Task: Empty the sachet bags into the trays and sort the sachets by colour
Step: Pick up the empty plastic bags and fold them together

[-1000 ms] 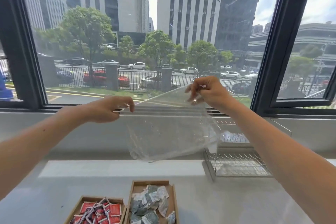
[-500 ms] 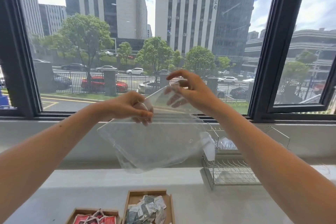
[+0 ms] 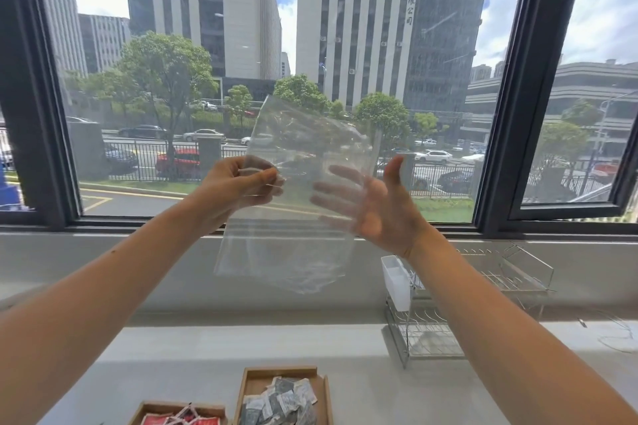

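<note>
An empty clear plastic bag (image 3: 293, 245) hangs upright in front of the window. My left hand (image 3: 238, 183) pinches its left edge about halfway up. My right hand (image 3: 373, 207) is spread flat, palm toward the bag, with its fingers behind the plastic and nothing gripped. At the bottom of the view stand two wooden trays: the left tray (image 3: 162, 406) holds red sachets (image 3: 179, 419), the right tray (image 3: 276, 374) holds grey and white sachets (image 3: 279, 404).
A wire dish rack (image 3: 428, 338) with a white cutlery holder (image 3: 397, 283) stands on the grey counter (image 3: 172, 366) at the right, under my right forearm. Behind it run the window sill and dark window frames (image 3: 511, 86).
My right hand has let go of the bag and spread out flat. The bag has turned from sideways to upright, held by my left hand alone. The camera has tilted up slightly.
</note>
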Tool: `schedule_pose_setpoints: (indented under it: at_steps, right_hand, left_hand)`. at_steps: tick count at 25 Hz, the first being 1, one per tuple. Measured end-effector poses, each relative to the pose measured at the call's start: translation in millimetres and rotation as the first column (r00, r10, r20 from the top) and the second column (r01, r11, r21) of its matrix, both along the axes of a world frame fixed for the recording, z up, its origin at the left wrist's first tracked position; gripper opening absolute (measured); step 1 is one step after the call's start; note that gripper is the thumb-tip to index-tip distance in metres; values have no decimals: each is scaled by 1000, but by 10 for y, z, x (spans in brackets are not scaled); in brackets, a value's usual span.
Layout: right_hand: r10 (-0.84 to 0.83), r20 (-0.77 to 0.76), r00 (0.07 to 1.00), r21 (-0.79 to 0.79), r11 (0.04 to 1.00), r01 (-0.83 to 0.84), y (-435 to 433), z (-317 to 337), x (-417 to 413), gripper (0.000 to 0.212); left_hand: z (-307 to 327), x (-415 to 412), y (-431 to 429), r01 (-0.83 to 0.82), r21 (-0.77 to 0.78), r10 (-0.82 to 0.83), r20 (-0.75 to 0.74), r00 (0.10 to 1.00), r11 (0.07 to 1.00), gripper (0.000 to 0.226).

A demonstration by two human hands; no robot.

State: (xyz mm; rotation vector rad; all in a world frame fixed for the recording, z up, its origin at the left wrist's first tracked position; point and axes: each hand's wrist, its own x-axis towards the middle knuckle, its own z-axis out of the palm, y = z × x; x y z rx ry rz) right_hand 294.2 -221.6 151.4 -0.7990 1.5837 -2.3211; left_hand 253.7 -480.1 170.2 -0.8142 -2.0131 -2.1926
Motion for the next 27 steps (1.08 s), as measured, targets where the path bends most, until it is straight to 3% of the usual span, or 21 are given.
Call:
schedule_pose_setpoints:
  at_steps: [3, 5, 9, 12, 14, 17, 20, 21, 24, 27]
  right_hand:
    - [-224, -79, 971, 164, 958, 234, -104, 23, -6, 43]
    - [-300, -116, 947, 173, 933, 317, -118, 65, -12, 33]
    - [-352, -158, 923, 171, 910, 377, -68, 177, -6, 32]
    - [-258, -200, 945, 206, 932, 298, -44, 230, 29, 37]
    - [-179, -207, 962, 255, 939, 230, -19, 251, 71, 40]
    - [-230, -245, 942, 267, 918, 294, 21, 289, 85, 43]
    - [-333, -365, 869, 255, 862, 438, 44, 325, 51, 60]
    - [-354, -408, 842, 249, 844, 476, 56, 327, 42, 59]
    - [-403, -534, 744, 244, 769, 591, 97, 319, 31, 43]
    - [-479, -644, 597, 195, 651, 733, 96, 269, -26, 42]
  left_hand:
    - [-16, 11, 19, -37, 46, 37, 15, 999, 998, 20]
    - [-24, 5, -66, -6, -22, 6, 29, 1000, 1000, 37]
    - [-12, 21, -298, 231, -177, -220, 81, 972, 957, 68]
    - [-1, 0, -355, 230, -144, -229, 26, 973, 962, 74]
    - [17, 10, -356, 210, -102, -216, -47, 975, 972, 66]
    - [76, 46, -343, 136, -51, -141, -132, 981, 989, 18]
    - [126, 22, -336, 46, -179, -82, -197, 977, 983, 51]
    - [138, 26, -351, 55, -210, -98, -200, 975, 976, 52]
    - [153, 38, -428, 176, -261, -215, -129, 968, 949, 8]
    - [87, -1, -398, 212, -236, -220, -7, 976, 948, 28]
